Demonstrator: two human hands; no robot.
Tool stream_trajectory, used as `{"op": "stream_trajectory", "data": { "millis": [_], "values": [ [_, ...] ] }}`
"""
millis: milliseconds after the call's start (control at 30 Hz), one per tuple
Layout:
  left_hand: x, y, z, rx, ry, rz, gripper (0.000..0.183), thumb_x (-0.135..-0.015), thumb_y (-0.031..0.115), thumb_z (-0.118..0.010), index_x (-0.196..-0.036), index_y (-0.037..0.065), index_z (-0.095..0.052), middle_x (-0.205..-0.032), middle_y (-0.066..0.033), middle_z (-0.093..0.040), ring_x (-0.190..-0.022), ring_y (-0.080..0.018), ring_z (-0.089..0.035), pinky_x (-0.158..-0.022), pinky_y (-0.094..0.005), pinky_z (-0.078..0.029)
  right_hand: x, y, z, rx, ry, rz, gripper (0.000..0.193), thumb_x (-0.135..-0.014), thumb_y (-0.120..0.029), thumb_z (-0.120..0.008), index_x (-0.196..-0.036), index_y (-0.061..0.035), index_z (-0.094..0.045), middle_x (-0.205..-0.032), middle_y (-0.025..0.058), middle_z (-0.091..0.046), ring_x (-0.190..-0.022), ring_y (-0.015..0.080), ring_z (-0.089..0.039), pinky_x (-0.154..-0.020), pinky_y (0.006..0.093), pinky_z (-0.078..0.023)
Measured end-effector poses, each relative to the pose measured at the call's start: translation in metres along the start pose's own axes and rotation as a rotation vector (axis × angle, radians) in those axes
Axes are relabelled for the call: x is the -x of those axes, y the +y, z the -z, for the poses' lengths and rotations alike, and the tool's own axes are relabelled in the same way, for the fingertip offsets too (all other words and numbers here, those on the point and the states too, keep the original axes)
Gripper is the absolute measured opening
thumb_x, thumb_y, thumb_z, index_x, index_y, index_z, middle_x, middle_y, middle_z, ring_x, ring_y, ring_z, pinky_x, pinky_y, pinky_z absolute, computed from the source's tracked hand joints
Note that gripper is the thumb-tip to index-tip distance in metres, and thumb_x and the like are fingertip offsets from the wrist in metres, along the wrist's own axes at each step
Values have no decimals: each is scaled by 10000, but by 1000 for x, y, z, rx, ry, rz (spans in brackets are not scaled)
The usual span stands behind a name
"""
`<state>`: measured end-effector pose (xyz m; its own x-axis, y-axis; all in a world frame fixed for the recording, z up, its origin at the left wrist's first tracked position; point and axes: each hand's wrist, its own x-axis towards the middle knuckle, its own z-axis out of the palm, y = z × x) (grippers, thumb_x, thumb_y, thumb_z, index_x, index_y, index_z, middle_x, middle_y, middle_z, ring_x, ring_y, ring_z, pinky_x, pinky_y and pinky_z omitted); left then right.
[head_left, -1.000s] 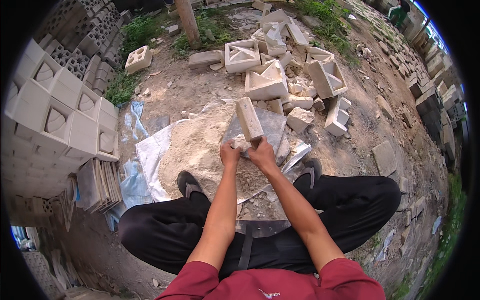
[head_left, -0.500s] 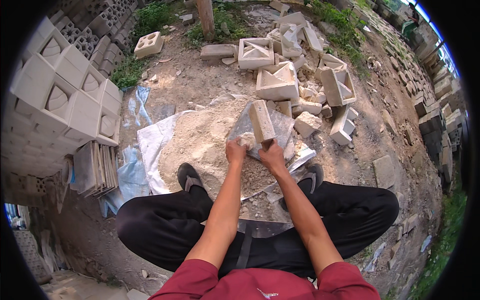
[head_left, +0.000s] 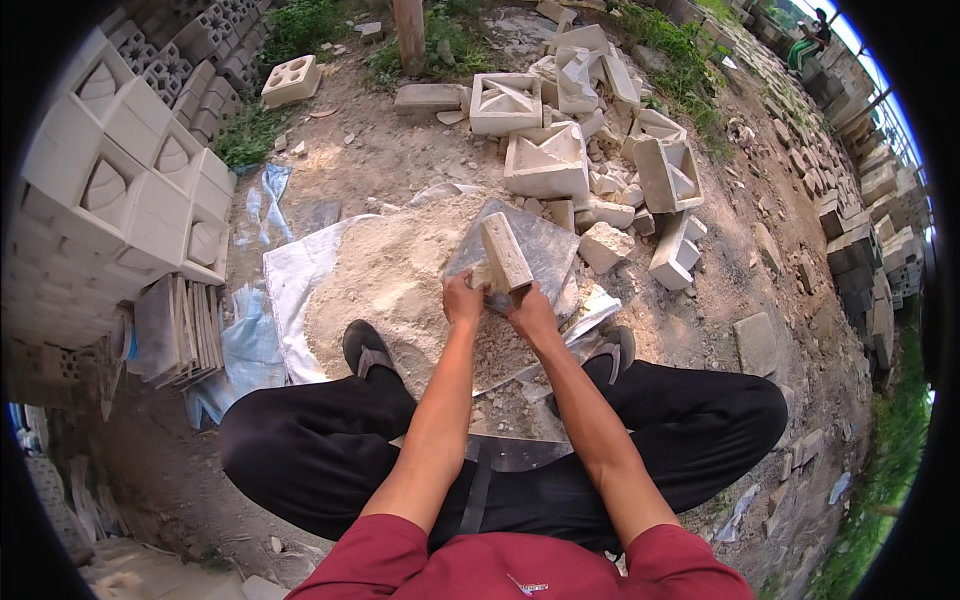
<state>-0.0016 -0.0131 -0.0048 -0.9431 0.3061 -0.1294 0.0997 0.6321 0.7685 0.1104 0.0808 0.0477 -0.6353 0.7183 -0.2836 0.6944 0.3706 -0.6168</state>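
My right hand (head_left: pixel 532 311) is closed round the short handle of a dusty mallet with a long rectangular head (head_left: pixel 507 253). The head tilts over a grey slab (head_left: pixel 549 246) that lies on a heap of pale crushed grit (head_left: pixel 375 265). To the left of the mallet, my left hand (head_left: pixel 463 299) grips a pale broken chunk (head_left: pixel 481 274) low against the slab. My fingers partly hide the chunk. A white sheet (head_left: pixel 290 300) spreads beneath the grit, between my feet.
Broken pale blocks (head_left: pixel 548 160) and rubble pile up beyond the slab. Patterned blocks (head_left: pixel 150 190) are stacked at left, above leaning thin boards (head_left: pixel 182 325). A wooden post (head_left: pixel 410 35) rises at the back. Another person (head_left: pixel 812 42) is far off at upper right.
The mallet head has come lower and tips more to the left over the slab. Both hands stay close together near the chunk. The whole view has shifted slightly.
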Motion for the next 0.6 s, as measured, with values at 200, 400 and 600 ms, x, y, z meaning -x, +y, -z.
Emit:
{"op": "stream_trajectory", "data": {
  "millis": [200,400,600],
  "values": [
    [-3,-9,4,-14,-3,-3,500,-695,227,-796,-1156,80,-668,-1090,-174,-599,-1026,-357,-604,-878,-412,-494,-10,-10,9,-80,90,37,535,-761,-244,-658,-1153,62,-458,-972,327,-638,-950,479,-620,-846,506,-499],
    [0,3,-1,3,10,-1,483,-690,217,-808,-1120,37,-681,-1060,-193,-617,-990,-347,-618,-862,-398,-495,3,3,-5,-20,74,33,520,-757,-242,-664,-1135,47,-455,-950,311,-645,-931,484,-618,-830,517,-495],
    [1,-11,2,-11,20,0,492,-700,235,-805,-1134,41,-677,-1070,-189,-612,-995,-341,-614,-864,-396,-493,4,-11,6,-47,43,-6,495,-733,-210,-655,-1102,66,-477,-931,330,-636,-928,491,-610,-812,532,-488]
  ]
}}
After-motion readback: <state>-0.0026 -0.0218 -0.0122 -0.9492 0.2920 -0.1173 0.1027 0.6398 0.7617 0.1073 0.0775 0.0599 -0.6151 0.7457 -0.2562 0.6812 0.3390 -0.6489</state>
